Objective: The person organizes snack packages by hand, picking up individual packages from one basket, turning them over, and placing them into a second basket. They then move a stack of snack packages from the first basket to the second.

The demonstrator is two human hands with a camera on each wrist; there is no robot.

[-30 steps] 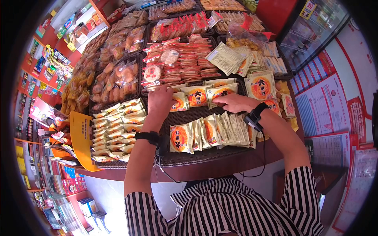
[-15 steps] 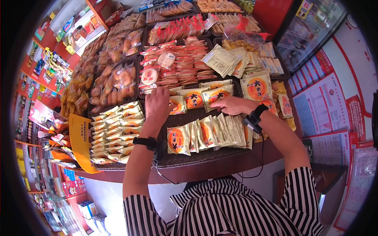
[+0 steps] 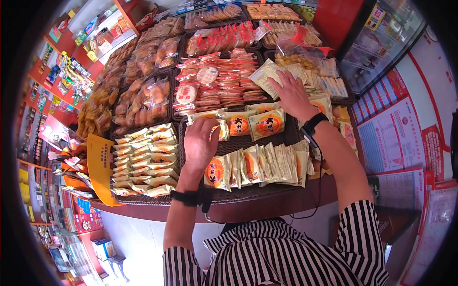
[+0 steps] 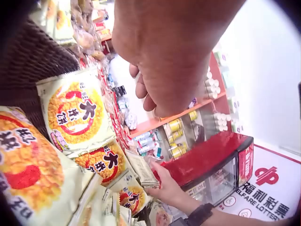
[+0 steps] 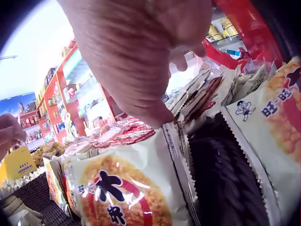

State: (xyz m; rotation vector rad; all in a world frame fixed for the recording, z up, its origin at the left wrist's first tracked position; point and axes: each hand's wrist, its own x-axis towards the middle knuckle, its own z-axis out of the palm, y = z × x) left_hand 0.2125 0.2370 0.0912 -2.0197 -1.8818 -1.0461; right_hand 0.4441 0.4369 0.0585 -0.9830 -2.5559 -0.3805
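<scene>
My right hand [image 3: 292,95] is over a loose pile of cream rice cracker packets [image 3: 265,77], behind the wicker basket [image 3: 238,144]. In the left wrist view, thumb and fingers of that right hand [image 4: 165,189] grip the packets [image 4: 141,168] from either side. My left hand [image 3: 200,145] hovers by the left end of the basket's back row, where rice cracker packets [image 3: 267,125] stand with orange cracker pictures facing me. Its fingers [image 4: 141,89] hang loosely curled with nothing in them. A front row of rice cracker packets [image 3: 250,164] leans along the basket's near side.
Left of the basket stand several columns of small cream packets [image 3: 155,157] beside a yellow card [image 3: 99,167]. Red-wrapped round crackers [image 3: 219,81] fill the tray behind. More rice cracker packets [image 3: 322,105] lie to the right, near a glass-fronted fridge [image 3: 367,52]. A cable [image 3: 318,190] trails from the right wrist.
My right hand has left the back row and moved up and away onto the loose pile of packets. My left hand has drawn slightly back toward me.
</scene>
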